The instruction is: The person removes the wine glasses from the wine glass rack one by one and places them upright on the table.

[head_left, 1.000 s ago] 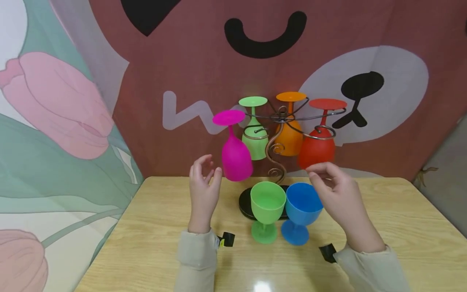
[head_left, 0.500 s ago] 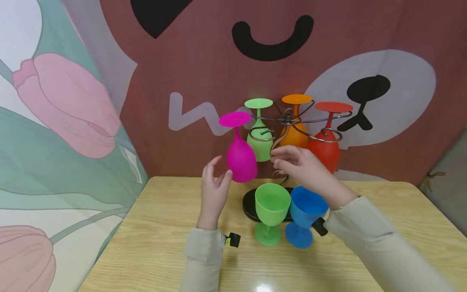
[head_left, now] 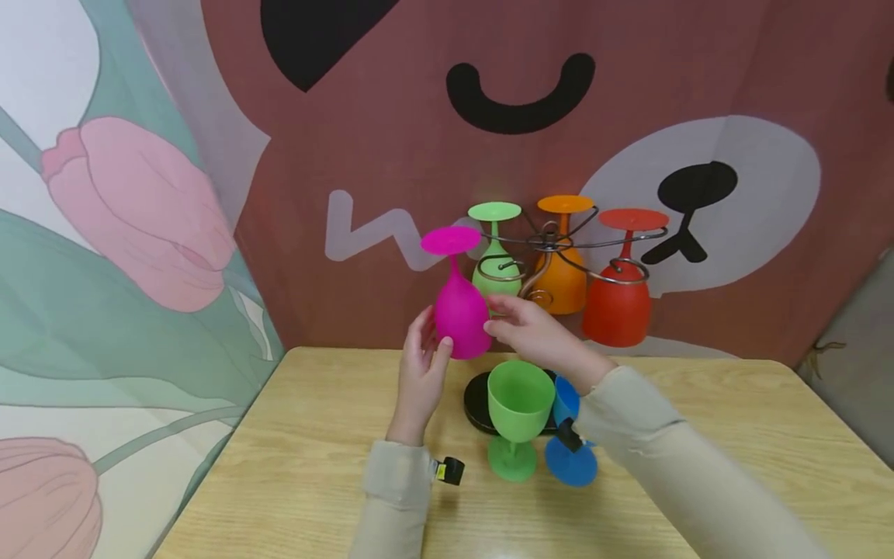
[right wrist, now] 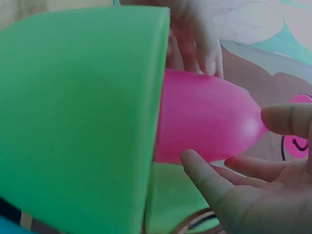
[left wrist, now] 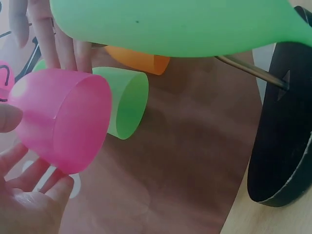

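A magenta wine glass (head_left: 462,314) hangs upside down by its foot at the left of a wire glass rack (head_left: 550,242). My left hand (head_left: 419,373) holds its bowl from the left, thumb on the near side and fingers curled round the far side. From the right, my right hand (head_left: 538,334) reaches across with fairly straight fingers, their tips at the bowl. The left wrist view shows the magenta bowl (left wrist: 63,122) between the two hands. In the right wrist view a green cup hides its rim.
Pale green (head_left: 497,273), orange (head_left: 562,283) and red glasses (head_left: 618,310) hang upside down on the rack. A green goblet (head_left: 518,400) and a blue goblet (head_left: 573,464), partly hidden by the right sleeve, stand before the black base (head_left: 478,405) on the wooden table (head_left: 314,458).
My right hand has swung left from near the red glass to the magenta glass. My left hand has closed in from beside it onto the bowl. The glass still hangs on the rack.
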A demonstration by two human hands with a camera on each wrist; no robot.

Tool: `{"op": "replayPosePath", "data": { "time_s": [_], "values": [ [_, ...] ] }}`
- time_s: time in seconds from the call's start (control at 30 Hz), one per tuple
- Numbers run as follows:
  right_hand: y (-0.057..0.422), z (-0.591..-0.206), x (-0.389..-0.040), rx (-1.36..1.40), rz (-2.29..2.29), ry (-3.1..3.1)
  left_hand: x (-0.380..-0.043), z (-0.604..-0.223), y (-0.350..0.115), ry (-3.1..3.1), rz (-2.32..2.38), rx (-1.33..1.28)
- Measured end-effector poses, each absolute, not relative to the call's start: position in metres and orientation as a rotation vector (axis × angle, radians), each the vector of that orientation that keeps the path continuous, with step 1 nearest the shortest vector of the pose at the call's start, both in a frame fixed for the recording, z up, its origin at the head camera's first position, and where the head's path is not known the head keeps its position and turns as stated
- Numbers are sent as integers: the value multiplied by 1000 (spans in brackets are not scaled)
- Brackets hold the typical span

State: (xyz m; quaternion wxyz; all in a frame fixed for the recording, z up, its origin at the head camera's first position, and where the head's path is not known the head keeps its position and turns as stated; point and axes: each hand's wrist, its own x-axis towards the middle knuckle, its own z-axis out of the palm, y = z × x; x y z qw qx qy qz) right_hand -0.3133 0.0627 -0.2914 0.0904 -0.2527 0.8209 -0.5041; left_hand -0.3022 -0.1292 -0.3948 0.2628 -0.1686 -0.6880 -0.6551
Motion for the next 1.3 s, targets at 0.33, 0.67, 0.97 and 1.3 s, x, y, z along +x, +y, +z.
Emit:
{"op": "replayPosePath", "data": {
  "time_s": [0.33,0.67,0.97,1.3],
  "values": [
    [54,-299,-313,-664,-1520,2566,-299,-394,-126,-1807,-1807,-417],
    [53,-303,-311,-604,-1564,2608,-293,-391,-119,-1780,-1800,-412],
    [50,-301,-309,-594,-1555,2656,-292,-384,-119,-1746,-1800,-374],
    [49,-303,-309,-584,-1637,2592,-286,-376,-118,-1714,-1756,-309]
  ]
}}
